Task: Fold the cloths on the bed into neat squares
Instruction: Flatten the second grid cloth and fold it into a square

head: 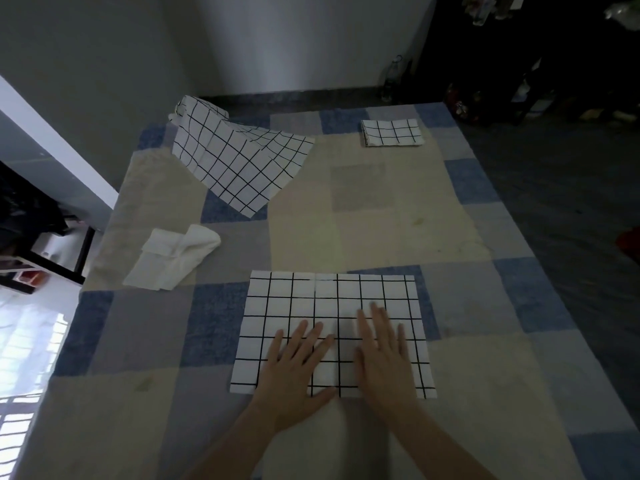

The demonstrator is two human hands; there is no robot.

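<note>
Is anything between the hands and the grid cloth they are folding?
Nothing visible. The left hand and right hand both rest flat on the grid cloth, directly touching it; the other cloths lie farther up the bed.

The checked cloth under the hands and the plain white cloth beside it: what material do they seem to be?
Checked cloth: probably thin woven cotton, matte; it lies flat with a sharp crease. Plain white cloth: seemingly softer, thicker fabric; it bunches in rounded folds.

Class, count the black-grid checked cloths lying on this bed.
3. One flat checked cloth lies under both hands at the near edge, one rumpled checked cloth far left, one folded checked cloth far right. None seems hidden.
</note>
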